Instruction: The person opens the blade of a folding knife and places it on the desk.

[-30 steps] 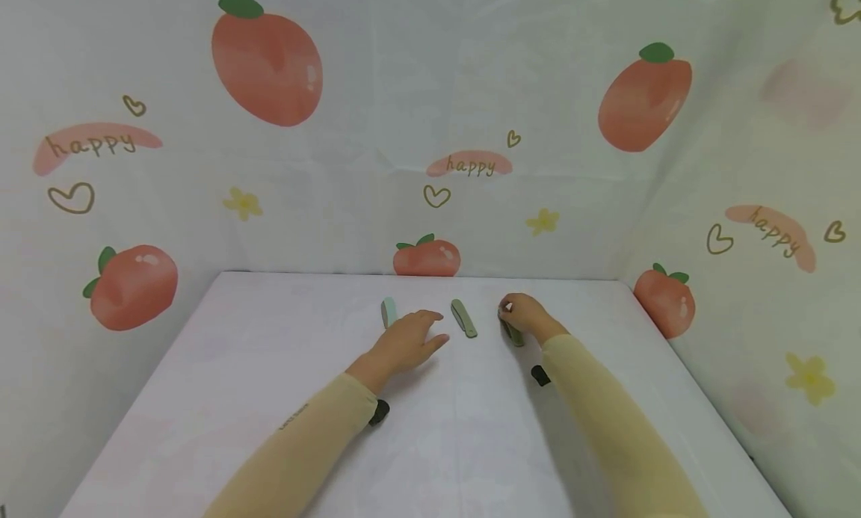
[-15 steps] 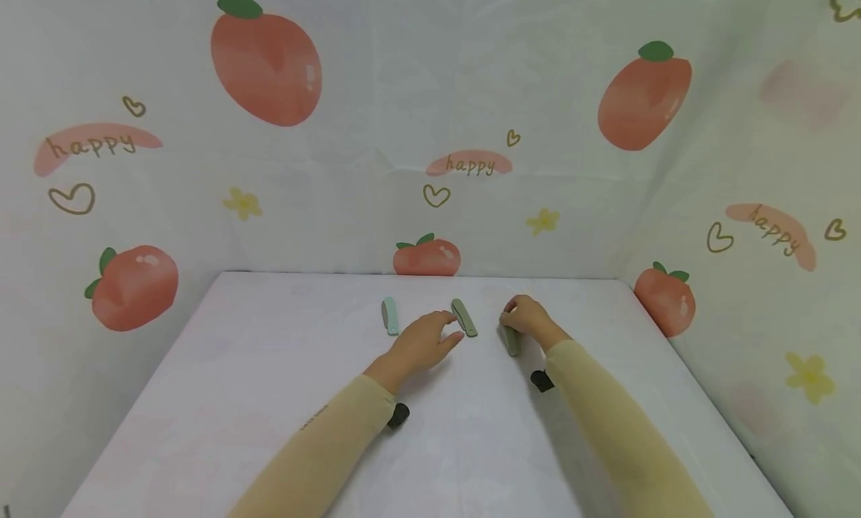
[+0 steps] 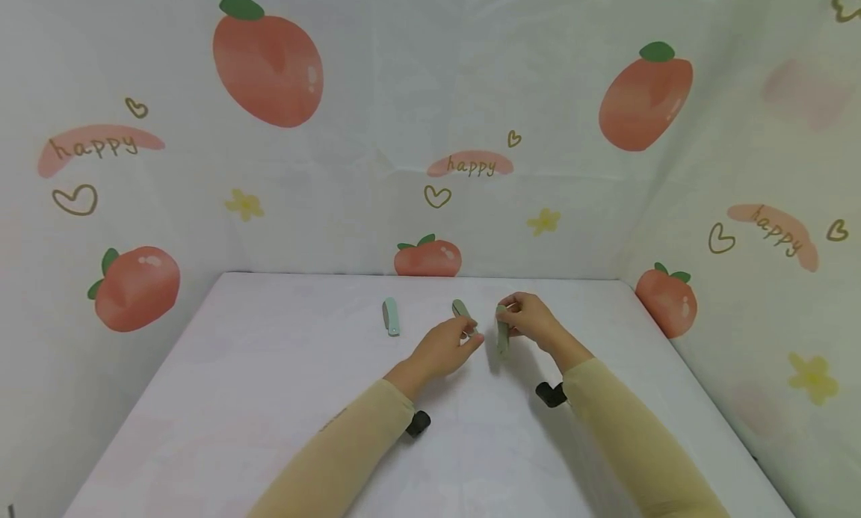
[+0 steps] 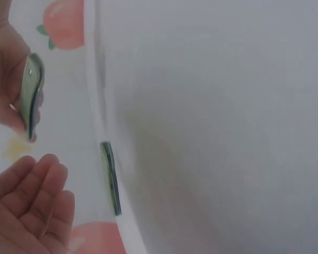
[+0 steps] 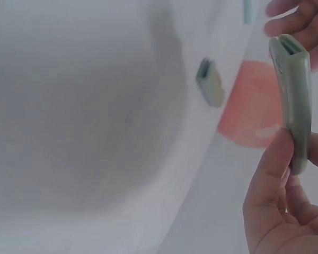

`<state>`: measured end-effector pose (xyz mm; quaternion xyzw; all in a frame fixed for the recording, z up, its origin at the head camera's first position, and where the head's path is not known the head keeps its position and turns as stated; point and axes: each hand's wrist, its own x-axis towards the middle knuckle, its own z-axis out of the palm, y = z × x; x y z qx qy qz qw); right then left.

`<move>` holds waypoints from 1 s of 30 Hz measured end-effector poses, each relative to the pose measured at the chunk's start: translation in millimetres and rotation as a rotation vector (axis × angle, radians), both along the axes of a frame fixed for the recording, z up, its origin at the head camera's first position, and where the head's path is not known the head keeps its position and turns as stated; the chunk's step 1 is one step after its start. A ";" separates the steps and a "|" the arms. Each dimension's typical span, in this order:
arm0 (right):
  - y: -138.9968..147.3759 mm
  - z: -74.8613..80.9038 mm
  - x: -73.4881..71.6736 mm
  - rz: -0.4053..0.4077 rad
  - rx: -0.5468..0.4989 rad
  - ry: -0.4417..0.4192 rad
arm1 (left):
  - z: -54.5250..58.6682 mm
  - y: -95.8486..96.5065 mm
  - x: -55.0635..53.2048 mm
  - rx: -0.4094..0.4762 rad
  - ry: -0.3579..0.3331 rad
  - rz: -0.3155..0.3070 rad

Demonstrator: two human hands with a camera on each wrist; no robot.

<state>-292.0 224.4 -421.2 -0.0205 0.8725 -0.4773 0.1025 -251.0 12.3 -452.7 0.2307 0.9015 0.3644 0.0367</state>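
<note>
A green folding knife (image 5: 298, 100), folded with a slot along one edge, is pinched in my right hand (image 3: 534, 320). In the right wrist view, my thumb and fingers grip its lower end while it points upward. My left hand (image 3: 444, 346) has its fingers loosely bent and holds nothing; its palm (image 4: 16, 217) shows in the left wrist view. In the head view its fingertips overlap a second green folding knife (image 3: 460, 307), which lies on the table and is partly hidden. Farther left lies a mint-coloured one (image 3: 392, 318).
The white-covered table (image 3: 269, 398) ends at a back edge close behind the knives. Fabric walls (image 3: 363, 92) printed with fruit stand behind it and at both sides. Black wrist devices, the left (image 3: 418, 424) and the right (image 3: 551, 394), hang under the sleeves.
My right hand has raised its green folding knife off the table and turned it more upright. My left hand has moved right, away from the mint-coloured knife, to the middle one.
</note>
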 end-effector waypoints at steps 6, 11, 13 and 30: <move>-4.0 6.1 11.3 0.021 -0.077 0.030 | 0.8 9.5 4.9 0.116 -0.079 0.027; -5.4 8.6 18.8 0.030 -0.160 0.031 | 3.4 12.8 8.4 0.204 -0.142 0.045; -6.3 9.4 20.6 0.030 -0.187 0.033 | 4.6 13.2 9.1 0.222 -0.151 0.048; -8.8 14.8 37.3 0.140 -0.291 -0.007 | 9.3 6.3 13.2 0.241 -0.170 -0.031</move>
